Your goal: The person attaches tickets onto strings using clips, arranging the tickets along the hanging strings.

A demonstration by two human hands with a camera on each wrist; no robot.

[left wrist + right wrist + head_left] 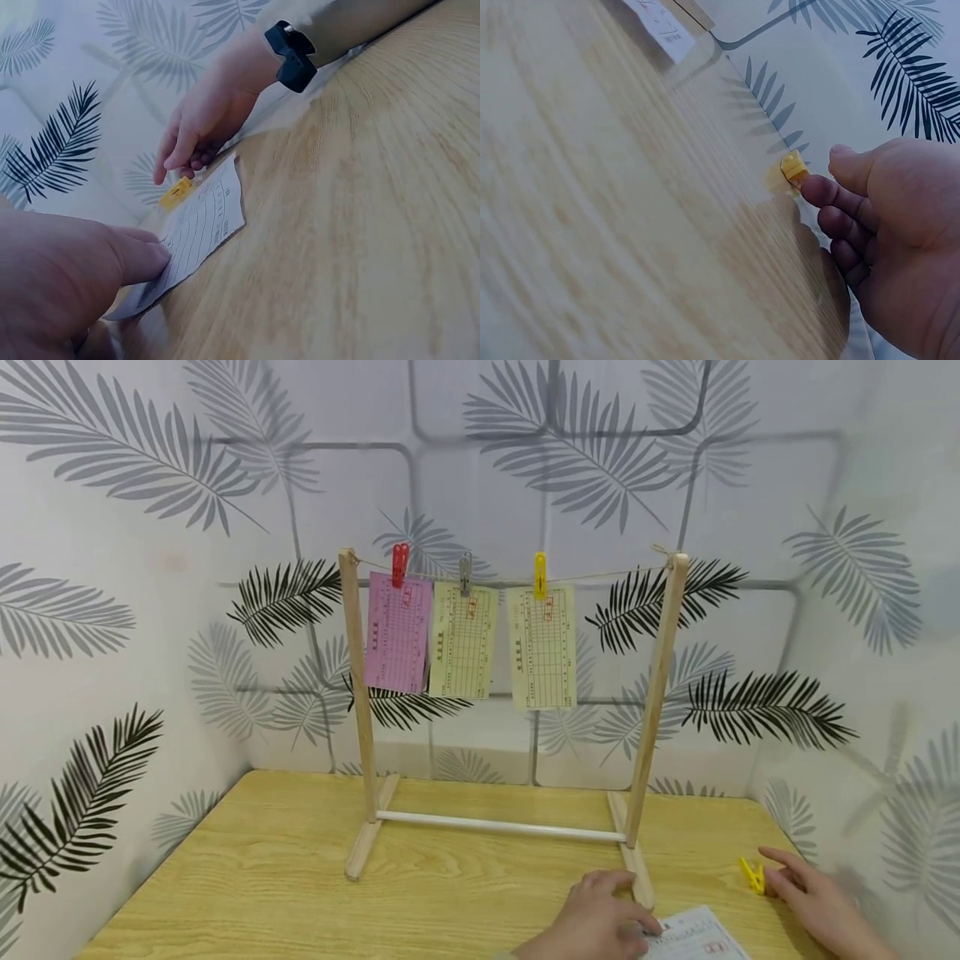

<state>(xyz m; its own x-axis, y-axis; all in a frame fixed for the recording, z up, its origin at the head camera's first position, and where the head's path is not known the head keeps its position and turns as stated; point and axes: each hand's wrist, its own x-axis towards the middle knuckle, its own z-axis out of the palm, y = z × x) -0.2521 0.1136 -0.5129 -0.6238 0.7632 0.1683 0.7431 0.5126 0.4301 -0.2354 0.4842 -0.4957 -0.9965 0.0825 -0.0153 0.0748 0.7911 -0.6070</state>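
Under my left hand (600, 920) lies a white printed slip (693, 937), my fingers pressing it flat to the table (300, 877). Just off my right hand's (813, 902) relaxed fingertips (819, 191) sits a yellow clothespin (752, 874), touching or nearly so; I cannot tell which.

Soft, even, bright light in the head view, with faint shadows. Both wrist views are dimmer, bluish and blurred, with the pale wooden surface (615, 195) smeared.
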